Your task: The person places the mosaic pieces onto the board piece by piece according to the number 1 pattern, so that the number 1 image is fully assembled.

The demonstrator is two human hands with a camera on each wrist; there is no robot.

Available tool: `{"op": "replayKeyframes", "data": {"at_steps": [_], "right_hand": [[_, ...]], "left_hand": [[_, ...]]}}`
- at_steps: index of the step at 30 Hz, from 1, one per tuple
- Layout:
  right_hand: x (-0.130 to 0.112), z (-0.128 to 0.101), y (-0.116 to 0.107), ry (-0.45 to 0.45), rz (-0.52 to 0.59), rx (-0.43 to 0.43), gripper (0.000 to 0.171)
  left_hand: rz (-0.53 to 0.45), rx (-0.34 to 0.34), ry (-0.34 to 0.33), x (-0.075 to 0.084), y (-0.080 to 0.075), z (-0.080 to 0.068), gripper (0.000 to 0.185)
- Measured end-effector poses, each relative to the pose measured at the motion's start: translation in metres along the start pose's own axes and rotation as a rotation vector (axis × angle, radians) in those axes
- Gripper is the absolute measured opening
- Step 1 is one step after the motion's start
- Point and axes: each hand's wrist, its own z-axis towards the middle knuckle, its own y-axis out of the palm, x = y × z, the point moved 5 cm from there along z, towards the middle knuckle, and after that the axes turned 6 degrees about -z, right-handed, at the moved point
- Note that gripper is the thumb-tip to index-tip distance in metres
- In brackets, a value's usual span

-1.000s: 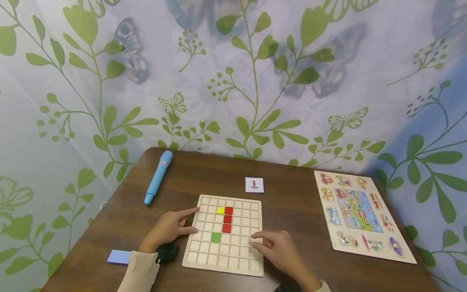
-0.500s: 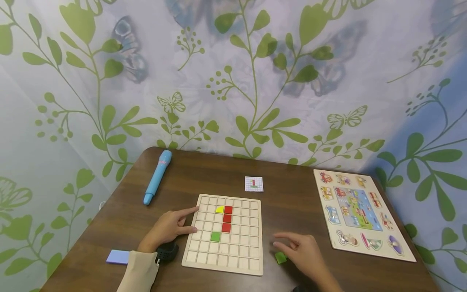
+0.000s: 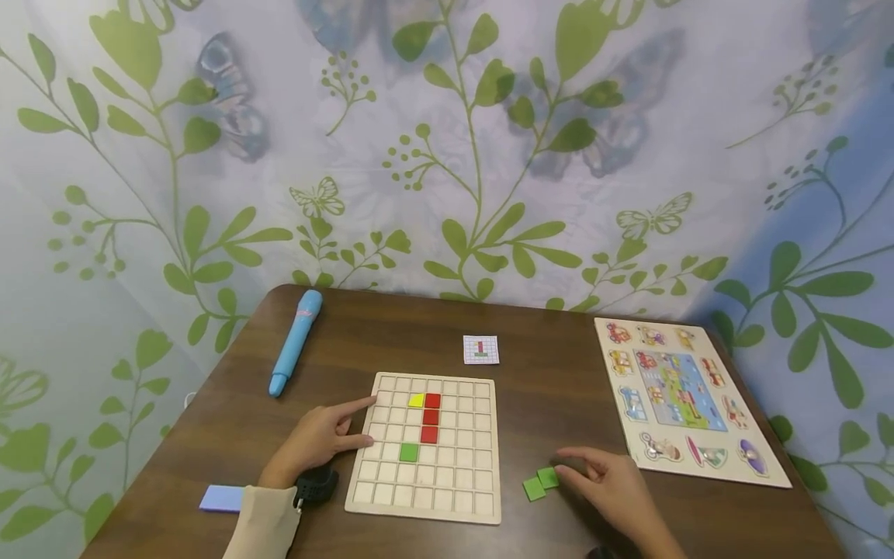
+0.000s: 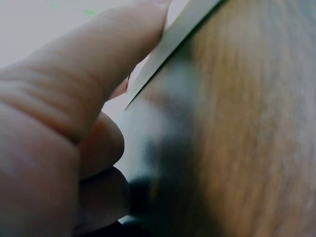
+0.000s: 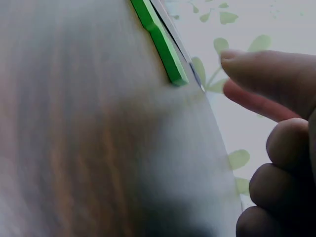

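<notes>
The brown wooden bench (image 3: 559, 388) carries everything, its grain smooth and probably a little slick under small flat pieces. The largest thing on it is the picture puzzle (image 3: 680, 400) at the right, well apart from the work. Next is the grid board (image 3: 426, 446) near the front edge, a stiff pale wooden tray of square cells with three red tiles (image 3: 431, 418) in a column, a yellow tile (image 3: 416, 401) just beside the top one and a green tile (image 3: 409, 452) below. The left hand (image 3: 317, 442) rests flat against the board's left edge, forefinger straight, clamped on nothing. A blue pen (image 3: 295, 341) lies far left, a lilac block (image 3: 222, 498) at the front corner, a small pattern card (image 3: 481, 349) behind the board. The right hand (image 3: 615, 485) lies on the bench to the right of the board, fingers relaxed and stretched toward two loose green tiles (image 3: 541, 483), the fingertips about touching the nearer one. These tiles look thin, light and rigid, lying flat, so a top pinch would likely slip; they seem best taken by two opposite edges, or slid to tip one edge up first.
</notes>
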Motion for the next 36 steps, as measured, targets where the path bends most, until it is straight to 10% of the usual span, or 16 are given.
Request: {"op": "replayKeyframes", "data": {"at_steps": [10, 21, 36], "right_hand": [[-0.0013, 0.0012, 0.006, -0.071, 0.004, -0.069, 0.021], [0.0064, 0.0003, 0.0038, 0.042, 0.005, -0.287, 0.037], [0.0066, -0.0001, 0.0074, 0.001, -0.05, -0.284, 0.027]], "left_hand": [[-0.007, 0.001, -0.001, 0.0011, -0.0009, 0.0, 0.068], [-0.022, -0.001, -0.003, -0.0006, 0.0004, -0.0009, 0.067], [-0.031, 0.012, 0.007, 0.0003, 0.0008, -0.0016, 0.067]]}}
